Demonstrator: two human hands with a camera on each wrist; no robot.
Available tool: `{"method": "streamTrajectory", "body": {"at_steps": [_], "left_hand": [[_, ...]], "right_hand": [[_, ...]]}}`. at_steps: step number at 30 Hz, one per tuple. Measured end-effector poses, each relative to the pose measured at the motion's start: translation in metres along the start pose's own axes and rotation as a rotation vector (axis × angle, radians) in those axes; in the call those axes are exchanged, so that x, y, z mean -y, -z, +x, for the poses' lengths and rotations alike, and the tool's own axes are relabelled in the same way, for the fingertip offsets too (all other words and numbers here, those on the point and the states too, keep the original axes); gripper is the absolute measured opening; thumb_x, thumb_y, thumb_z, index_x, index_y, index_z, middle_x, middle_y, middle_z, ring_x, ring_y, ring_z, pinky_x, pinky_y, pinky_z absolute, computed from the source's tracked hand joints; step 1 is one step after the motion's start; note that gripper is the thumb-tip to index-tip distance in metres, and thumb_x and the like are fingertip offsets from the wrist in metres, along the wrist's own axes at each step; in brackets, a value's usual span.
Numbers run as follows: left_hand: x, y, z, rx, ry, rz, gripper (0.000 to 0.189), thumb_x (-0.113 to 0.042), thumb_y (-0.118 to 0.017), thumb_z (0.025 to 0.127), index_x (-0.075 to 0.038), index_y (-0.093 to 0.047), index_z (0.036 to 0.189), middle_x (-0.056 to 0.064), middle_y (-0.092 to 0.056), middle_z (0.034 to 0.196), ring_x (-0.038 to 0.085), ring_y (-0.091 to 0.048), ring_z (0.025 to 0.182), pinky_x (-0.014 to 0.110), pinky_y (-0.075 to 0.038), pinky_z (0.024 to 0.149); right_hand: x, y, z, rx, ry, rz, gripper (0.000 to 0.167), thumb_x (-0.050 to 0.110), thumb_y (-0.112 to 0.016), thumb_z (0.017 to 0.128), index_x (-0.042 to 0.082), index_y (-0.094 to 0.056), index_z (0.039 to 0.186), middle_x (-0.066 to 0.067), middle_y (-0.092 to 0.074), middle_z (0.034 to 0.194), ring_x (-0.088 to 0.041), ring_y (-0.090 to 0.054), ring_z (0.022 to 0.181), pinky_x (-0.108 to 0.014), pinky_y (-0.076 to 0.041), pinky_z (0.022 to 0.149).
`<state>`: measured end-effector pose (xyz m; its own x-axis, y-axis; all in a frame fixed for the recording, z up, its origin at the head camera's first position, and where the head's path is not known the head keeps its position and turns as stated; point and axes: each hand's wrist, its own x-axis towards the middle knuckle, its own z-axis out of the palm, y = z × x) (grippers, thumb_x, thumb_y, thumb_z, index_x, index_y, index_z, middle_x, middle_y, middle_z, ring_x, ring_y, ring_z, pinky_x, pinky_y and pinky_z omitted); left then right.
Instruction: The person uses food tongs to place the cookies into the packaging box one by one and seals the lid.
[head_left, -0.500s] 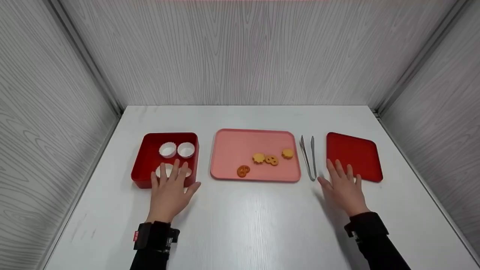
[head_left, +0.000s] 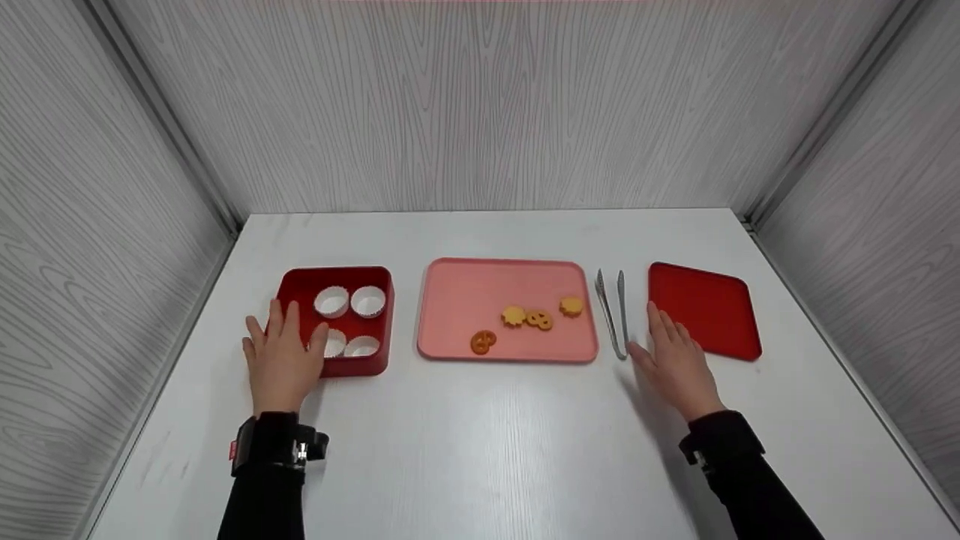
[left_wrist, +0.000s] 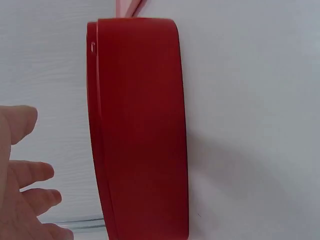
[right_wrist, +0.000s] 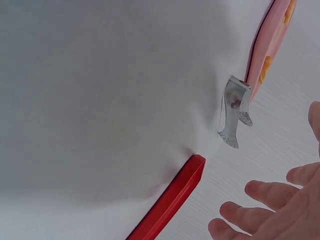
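Note:
Over the left front corner of a deep red box (head_left: 356, 366) hovers my left hand (head_left: 283, 367), fingers spread and holding nothing. Several white paper baking cups (head_left: 368, 301) sit in that box; my thumb partly covers one. In the left wrist view the box's side (left_wrist: 140, 130) stands apart from the fingers (left_wrist: 37, 171). My right hand (head_left: 679, 371) is held with straight fingers between the metal tongs (head_left: 622, 330) and a flat red tray (head_left: 709, 307), empty of any object. The right wrist view shows the tongs (right_wrist: 232, 107) lying beyond the fingertips.
A pink tray (head_left: 472, 289) lies mid-table with two pretzel-shaped pieces, one a brown pretzel (head_left: 483, 342), and two yellow scalloped biscuits (head_left: 571, 306). Grey wood-grain panels (head_left: 480, 112) enclose the white table (head_left: 480, 435) at the back and both sides.
My left hand has moved left, from over the front cups to the box's left front corner. The right hand has shifted slightly left and up, its fingers closer together.

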<state>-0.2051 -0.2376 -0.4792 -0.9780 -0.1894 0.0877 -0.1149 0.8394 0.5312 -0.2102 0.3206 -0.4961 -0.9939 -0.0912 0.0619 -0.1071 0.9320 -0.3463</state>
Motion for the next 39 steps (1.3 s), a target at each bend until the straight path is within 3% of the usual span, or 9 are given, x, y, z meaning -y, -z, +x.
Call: {"method": "streamTrajectory", "body": {"at_steps": [6, 14, 22, 29, 32, 39], "left_hand": [[0.025, -0.001, 0.01, -0.01, 0.137, -0.121, 0.069, -0.031, -0.042, 0.108, 0.003, -0.016, 0.162, 0.03, -0.01, 0.167, 0.057, -0.006, 0.15, 0.071, -0.013, 0.119], [0.045, -0.009, 0.014, -0.045, 0.21, -0.207, 0.059, -0.021, -0.046, 0.107, 0.005, -0.029, 0.158, 0.029, -0.039, 0.156, 0.047, -0.04, 0.142, 0.062, -0.034, 0.116], [0.049, -0.007, 0.01, -0.084, 0.266, -0.216, 0.051, -0.002, -0.036, 0.104, 0.006, -0.036, 0.154, 0.034, -0.046, 0.149, 0.053, -0.048, 0.132, 0.062, -0.041, 0.11], [0.05, -0.005, 0.008, -0.015, 0.286, -0.253, 0.058, 0.0, -0.037, 0.098, 0.005, -0.033, 0.156, 0.032, -0.045, 0.151, 0.051, -0.047, 0.134, 0.061, -0.039, 0.113], [0.05, -0.004, 0.008, 0.006, 0.293, -0.261, 0.061, 0.001, -0.038, 0.097, 0.005, -0.031, 0.157, 0.033, -0.043, 0.152, 0.051, -0.046, 0.135, 0.062, -0.039, 0.113], [0.05, -0.004, 0.011, -0.006, 0.307, -0.306, 0.058, -0.004, -0.035, 0.098, 0.005, -0.036, 0.154, 0.032, -0.047, 0.149, 0.05, -0.047, 0.134, 0.061, -0.042, 0.11]], "right_hand": [[0.007, -0.003, 0.01, 0.002, -0.014, 0.018, 0.081, 0.041, -0.055, 0.104, 0.002, -0.015, 0.163, -0.034, -0.033, 0.157, -0.059, -0.03, 0.142, -0.074, -0.023, 0.115], [0.011, -0.009, 0.021, 0.02, -0.059, 0.008, 0.08, 0.041, -0.057, 0.103, 0.005, -0.019, 0.163, -0.032, -0.039, 0.151, -0.054, -0.035, 0.132, -0.07, -0.031, 0.105], [0.013, -0.018, 0.031, 0.022, -0.059, 0.024, 0.079, 0.042, -0.055, 0.105, -0.001, -0.02, 0.162, -0.034, -0.041, 0.144, -0.05, -0.042, 0.123, -0.065, -0.041, 0.102], [0.015, -0.022, 0.045, 0.056, -0.108, 0.027, 0.079, 0.041, -0.054, 0.106, -0.006, -0.02, 0.16, -0.032, -0.045, 0.135, -0.042, -0.048, 0.112, -0.055, -0.051, 0.093], [0.017, -0.021, 0.049, 0.078, -0.125, 0.033, 0.078, 0.039, -0.053, 0.106, -0.009, -0.02, 0.159, -0.035, -0.044, 0.137, -0.043, -0.048, 0.112, -0.055, -0.051, 0.095], [0.019, -0.022, 0.054, 0.085, -0.138, -0.009, 0.077, 0.036, -0.054, 0.106, -0.012, -0.022, 0.157, -0.039, -0.044, 0.138, -0.045, -0.054, 0.11, -0.057, -0.052, 0.097]]}}
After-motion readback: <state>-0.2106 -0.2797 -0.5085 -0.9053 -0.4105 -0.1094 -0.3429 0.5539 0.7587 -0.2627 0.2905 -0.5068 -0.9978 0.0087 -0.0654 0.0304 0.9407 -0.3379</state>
